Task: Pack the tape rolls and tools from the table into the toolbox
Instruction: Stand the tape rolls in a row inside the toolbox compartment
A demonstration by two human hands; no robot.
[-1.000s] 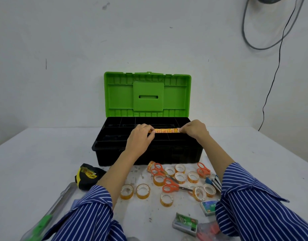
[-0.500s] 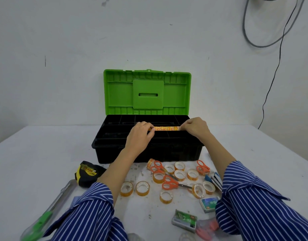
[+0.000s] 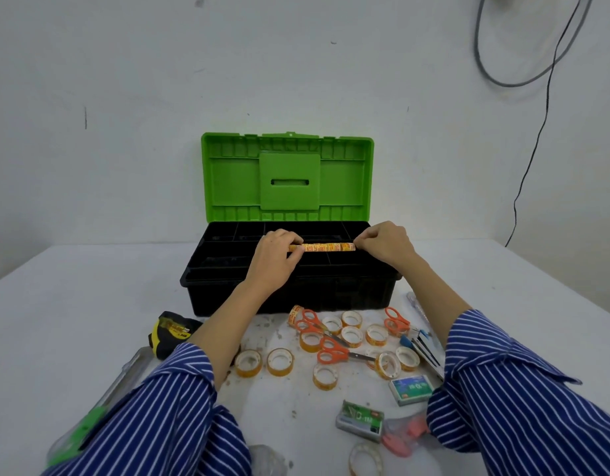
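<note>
White plaster wall (image 3: 125, 80) fills the upper half, scuffed, with a grey cable loop (image 3: 523, 56) at 1 o'clock and a thin black wire hanging down from it. White table (image 3: 73, 304) below, matte, stained and scratched toward the middle

Toolbox (image 3: 296, 293) at centre: black plastic base, rectangular, its tray split into compartments; bright green ribbed lid (image 3: 290, 176) standing open against the wall, slotted handle panel in its middle

Sleeves blue with white stripes, both forearms bare. Left hand (image 3: 274, 259) and right hand (image 3: 382, 243) each grip one end of a stack of tape rolls (image 3: 326, 247), held level as a short bar over the tray's middle, fingers curled round the ends. The stack is orange-yellow with red print; whether it touches the tray cannot be told

On the table at 6 o'clock from the box: loose tape rolls (image 3: 279, 362), small rings, white cores, amber film, most lying flat, one or two tilted on edge. Among them orange-handled scissors (image 3: 334, 353), more than one pair. Yellow-and-black tape measure (image 3: 173, 333) at 8 o'clock, just beside the left forearm. Small green staple boxes (image 3: 360, 422) at 5 o'clock. Long clear-and-green tool (image 3: 90, 417) at 7 o'clock, partly under the left sleeve; kind unclear
</note>
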